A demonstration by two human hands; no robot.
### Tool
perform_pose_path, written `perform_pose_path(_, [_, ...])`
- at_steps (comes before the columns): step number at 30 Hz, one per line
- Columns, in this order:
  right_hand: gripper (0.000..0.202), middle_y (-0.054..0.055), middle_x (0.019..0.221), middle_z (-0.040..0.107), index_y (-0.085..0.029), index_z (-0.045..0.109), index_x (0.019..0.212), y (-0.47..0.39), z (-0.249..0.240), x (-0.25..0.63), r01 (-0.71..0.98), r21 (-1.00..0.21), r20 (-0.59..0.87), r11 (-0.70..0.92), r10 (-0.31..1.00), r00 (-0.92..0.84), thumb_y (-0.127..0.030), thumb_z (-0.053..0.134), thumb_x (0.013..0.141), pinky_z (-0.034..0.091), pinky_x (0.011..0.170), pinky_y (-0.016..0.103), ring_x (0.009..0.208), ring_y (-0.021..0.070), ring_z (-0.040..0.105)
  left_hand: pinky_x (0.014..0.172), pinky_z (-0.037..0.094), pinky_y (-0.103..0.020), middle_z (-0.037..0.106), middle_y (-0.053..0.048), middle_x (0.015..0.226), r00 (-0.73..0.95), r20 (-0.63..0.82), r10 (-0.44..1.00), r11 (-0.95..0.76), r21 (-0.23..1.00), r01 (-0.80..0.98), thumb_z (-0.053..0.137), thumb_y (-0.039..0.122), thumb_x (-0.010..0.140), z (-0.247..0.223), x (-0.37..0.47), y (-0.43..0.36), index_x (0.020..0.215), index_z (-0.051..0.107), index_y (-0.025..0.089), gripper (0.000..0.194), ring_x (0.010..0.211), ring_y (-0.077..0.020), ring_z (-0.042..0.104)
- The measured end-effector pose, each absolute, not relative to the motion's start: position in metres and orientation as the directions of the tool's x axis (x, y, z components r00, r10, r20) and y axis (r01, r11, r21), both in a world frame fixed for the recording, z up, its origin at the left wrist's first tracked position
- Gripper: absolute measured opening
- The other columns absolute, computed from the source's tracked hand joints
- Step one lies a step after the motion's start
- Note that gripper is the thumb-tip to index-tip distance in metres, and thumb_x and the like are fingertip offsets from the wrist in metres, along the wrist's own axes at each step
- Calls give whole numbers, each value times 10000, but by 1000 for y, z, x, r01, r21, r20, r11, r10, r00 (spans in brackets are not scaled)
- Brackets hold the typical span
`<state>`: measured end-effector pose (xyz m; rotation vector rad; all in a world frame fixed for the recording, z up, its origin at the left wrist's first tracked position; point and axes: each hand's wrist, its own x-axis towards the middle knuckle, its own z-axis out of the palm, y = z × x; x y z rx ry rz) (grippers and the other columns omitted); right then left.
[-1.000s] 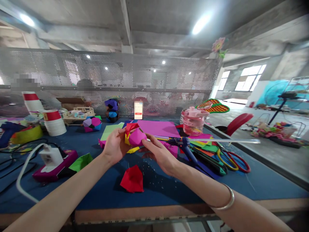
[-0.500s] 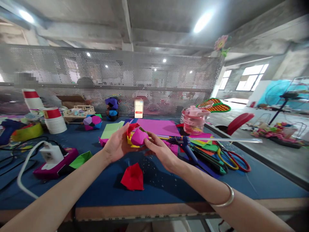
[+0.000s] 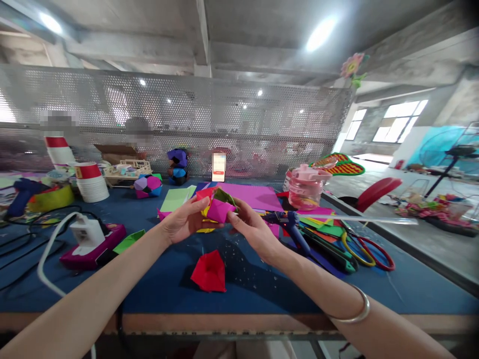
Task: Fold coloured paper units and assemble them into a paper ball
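Between my hands, above the blue table mat, is a multicoloured folded paper ball (image 3: 221, 210) with pink, red, yellow and dark green faces; it has an opening at its top. My left hand (image 3: 188, 217) grips its red and yellow side, thumb on top. On the other side, my right hand (image 3: 249, 222) pinches the pink and green edge. A red folded paper piece (image 3: 209, 271) lies on the mat below them. Just right of my right hand rests a blue glue gun (image 3: 290, 227) with a long clear glue stick. A yellow paper piece (image 3: 205, 230) shows under the ball.
Scissors (image 3: 368, 252), a dark green cutter (image 3: 333, 249) and coloured sheets lie to the right, near a pink jug (image 3: 305, 187). A purple power strip (image 3: 93, 247) with cables is on the left, by stacked paper cups (image 3: 92, 184). A lit phone (image 3: 218, 167) stands behind.
The paper ball has been turned in my hands, so its opening and dark green inside now show. The pink face has tilted lower. The camera view has shifted slightly.
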<state>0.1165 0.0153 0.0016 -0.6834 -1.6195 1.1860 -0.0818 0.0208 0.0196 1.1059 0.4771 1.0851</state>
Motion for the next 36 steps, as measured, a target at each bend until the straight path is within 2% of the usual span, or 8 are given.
perform_pose_path(4, [491,106,1283,593,-232,509,1320,21,-2,118,-38,-916,387,400,854,-346,-474,601,903,505,713,273,976,175,616,794,609,-369,751,-83,1073,350,238,906,-49,880,-472,752,344,801,27,-90,22,1144,675,183,387,916,-234,721])
perform_pose_path(7, [354,97,1201,621,-223,549,1245,26,-7,119,146,-862,418,485,844,-336,-402,545,939,501,723,290,946,174,607,782,606,-353,760,-64,1034,286,268,920,-89,853,-514,764,349,787,33,-96,23,1059,703,189,322,897,-224,719])
perform_pose_path(11, [231,112,1164,612,-205,628,1143,33,-17,114,446,-544,527,711,703,-477,-263,535,939,490,886,395,1036,221,591,823,597,-359,758,-57,1036,256,255,932,-94,856,-508,797,349,753,33,-99,26,1058,705,199,353,923,-225,717])
perform_pose_path(13, [231,132,1193,608,-196,645,1138,39,-23,108,478,-404,551,780,625,-553,-235,545,934,438,1003,461,1133,249,572,838,596,-368,756,-61,1046,257,256,932,-102,865,-491,809,358,740,32,-99,28,1066,702,197,380,938,-230,717])
perform_pose_path(17, [283,162,1238,628,-157,653,1149,54,-34,101,474,-297,533,829,556,-638,-151,543,888,433,1034,480,1167,267,582,842,601,-363,753,-55,1069,255,281,925,-133,869,-476,825,354,722,31,-97,28,1164,675,218,486,949,-226,718])
perform_pose_path(21, [511,153,1135,694,-107,658,1122,64,-38,105,451,-266,559,852,518,-648,45,508,659,477,1000,423,1114,266,611,842,607,-368,753,-51,1081,248,272,930,-125,867,-482,827,354,725,28,-97,30,1194,664,229,512,926,-218,726])
perform_pose_path(24, [548,159,1111,698,-92,674,1092,64,-36,108,446,-250,580,859,502,-642,71,491,602,491,977,412,1084,273,614,848,610,-375,755,-63,1074,232,246,941,-103,863,-495,830,351,724,26,-98,32,1145,683,202,470,927,-223,728])
perform_pose_path(36, [68,77,984,644,-184,672,892,44,5,131,543,-411,664,733,648,-372,-174,678,825,472,815,351,911,216,607,788,627,-345,746,-76,1023,153,228,961,-128,866,-484,839,320,720,27,-95,31,1099,683,151,444,882,-195,712])
